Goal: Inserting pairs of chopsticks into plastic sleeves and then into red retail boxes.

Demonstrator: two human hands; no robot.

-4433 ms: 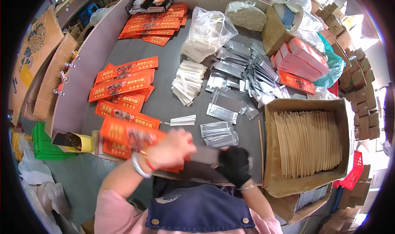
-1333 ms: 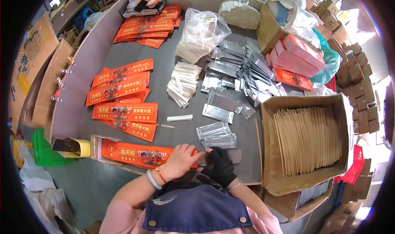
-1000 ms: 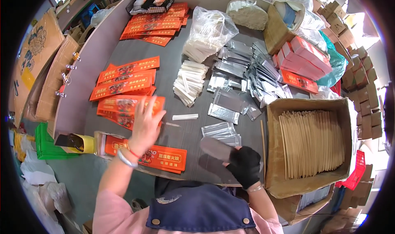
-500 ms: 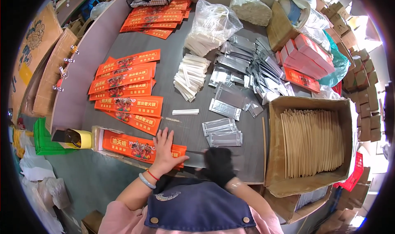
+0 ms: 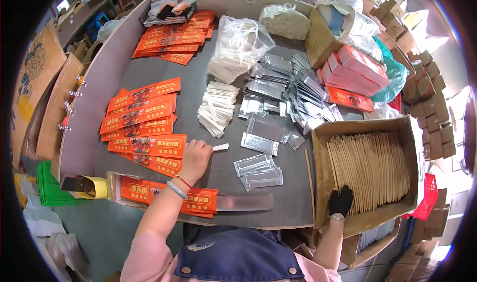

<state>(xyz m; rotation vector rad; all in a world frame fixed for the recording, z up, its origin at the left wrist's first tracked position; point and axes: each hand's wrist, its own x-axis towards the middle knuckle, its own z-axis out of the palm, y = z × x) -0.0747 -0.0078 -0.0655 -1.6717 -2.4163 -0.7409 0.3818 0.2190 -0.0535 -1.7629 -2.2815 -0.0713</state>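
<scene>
My bare left hand [image 5: 197, 159] has its fingers closed on the left end of a slim white paper packet [image 5: 220, 147], just above the dark tabletop. My right hand [image 5: 341, 201], in a black glove, reaches into a cardboard box [image 5: 320, 182] on the right. Its fingers are extended and touch the lower ends of the wooden chopsticks [image 5: 370, 170]. Below my left forearm, a stack of red printed sleeves [image 5: 198, 198] lies in a holder at the front edge. A smooth grey strip [image 5: 246, 201] sticks out to the right of these sleeves.
Fanned red sleeves [image 5: 141, 115] lie on the left. A pile of white packets [image 5: 217, 108] sits mid-table, with silver sachets [image 5: 268, 125] to its right. Behind are a clear plastic bag [image 5: 241, 46] and pink-red bundles [image 5: 355, 68]. One thin stick [image 5: 309, 182] lies beside the chopstick box.
My left hand has left the red sleeves and moved up onto the white packet. My right hand has gone from the front edge rightward into the chopstick box. The view has shifted slightly.
</scene>
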